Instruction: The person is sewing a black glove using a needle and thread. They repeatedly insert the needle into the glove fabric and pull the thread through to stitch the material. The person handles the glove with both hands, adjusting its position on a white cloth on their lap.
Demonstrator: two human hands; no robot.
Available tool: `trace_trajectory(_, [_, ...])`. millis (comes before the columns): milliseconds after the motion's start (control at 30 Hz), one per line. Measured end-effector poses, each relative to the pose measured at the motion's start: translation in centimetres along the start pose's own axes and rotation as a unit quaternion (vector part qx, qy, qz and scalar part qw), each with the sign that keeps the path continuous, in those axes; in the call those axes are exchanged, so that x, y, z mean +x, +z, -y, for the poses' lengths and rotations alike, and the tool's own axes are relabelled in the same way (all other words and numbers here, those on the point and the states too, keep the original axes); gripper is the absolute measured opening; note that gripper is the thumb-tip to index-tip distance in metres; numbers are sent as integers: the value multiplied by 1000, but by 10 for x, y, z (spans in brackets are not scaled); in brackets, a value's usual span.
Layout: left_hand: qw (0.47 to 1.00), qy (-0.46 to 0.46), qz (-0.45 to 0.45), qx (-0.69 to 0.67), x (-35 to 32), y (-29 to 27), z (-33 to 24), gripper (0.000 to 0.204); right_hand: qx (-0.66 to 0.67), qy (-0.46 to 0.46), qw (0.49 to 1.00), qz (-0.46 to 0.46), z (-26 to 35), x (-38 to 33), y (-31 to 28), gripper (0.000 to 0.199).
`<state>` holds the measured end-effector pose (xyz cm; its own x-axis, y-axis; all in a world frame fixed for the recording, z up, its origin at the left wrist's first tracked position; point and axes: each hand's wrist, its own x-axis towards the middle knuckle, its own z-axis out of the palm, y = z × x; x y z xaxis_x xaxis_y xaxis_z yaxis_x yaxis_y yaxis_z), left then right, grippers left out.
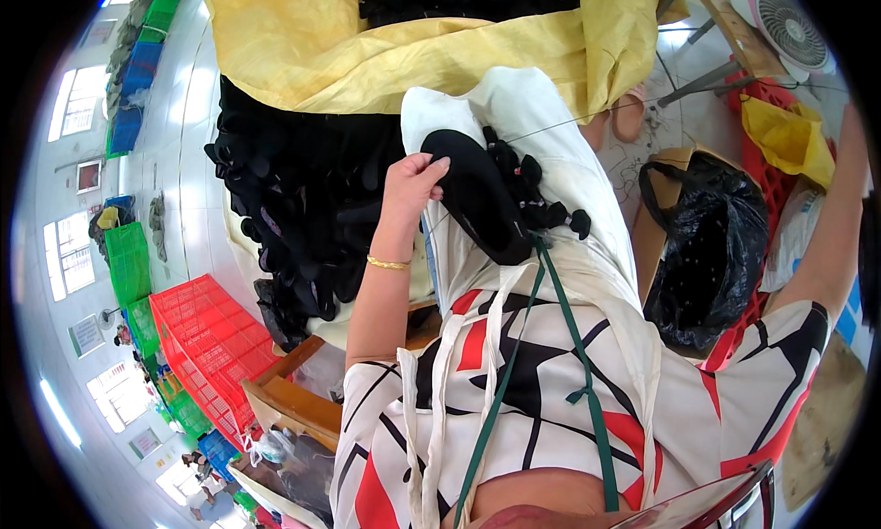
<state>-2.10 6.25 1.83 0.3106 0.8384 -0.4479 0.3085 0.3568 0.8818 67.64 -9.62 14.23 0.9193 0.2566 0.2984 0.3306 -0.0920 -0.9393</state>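
My left hand (pixel 413 185) pinches the edge of a black oval shoe piece (pixel 477 199) that lies on a white cloth (pixel 560 134) over my lap. A string of small black pieces (pixel 541 194) hangs off its right side. From there a thin thread (pixel 624 107) runs taut up to the right. My right forearm (pixel 826 245) stretches up along the right edge of the view, and its hand is cut off by the dark rim. A green strap (pixel 574 336) hangs down my patterned shirt.
A big pile of black shoe pieces (pixel 303 208) lies to the left under an open yellow sack (pixel 367 52). A black plastic bag (pixel 707 245) sits in a cardboard box at the right. Red crate (pixel 206 345) lower left; white fan (pixel 789 24) and yellow bag (pixel 789 139) upper right.
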Motion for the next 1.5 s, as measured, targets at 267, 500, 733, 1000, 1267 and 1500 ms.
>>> trace_trajectory(267, [990,83,-34,106,3,8,-2,21,40,22,903,427,-1,-205,151,34])
trace_trajectory(500, [766,377,-145,500,-21,24,-13,20,-79,-368,670,640,30,-427,231,21])
trace_trajectory(733, [763,340,-128,534,-30,37,-14,29,-151,-473,665,558,21,-427,260,10])
trace_trajectory(1000, [807,304,-121,492,-18,29,-4,38,400,462,642,462,67,-478,272,33])
trace_trajectory(1267, [722,406,-92,552,-4,4,-11,30,423,333,683,494,133,-499,209,29])
trace_trajectory(1500, [838,360,21,408,-34,39,-6,25,275,100,773,564,123,-480,155,29])
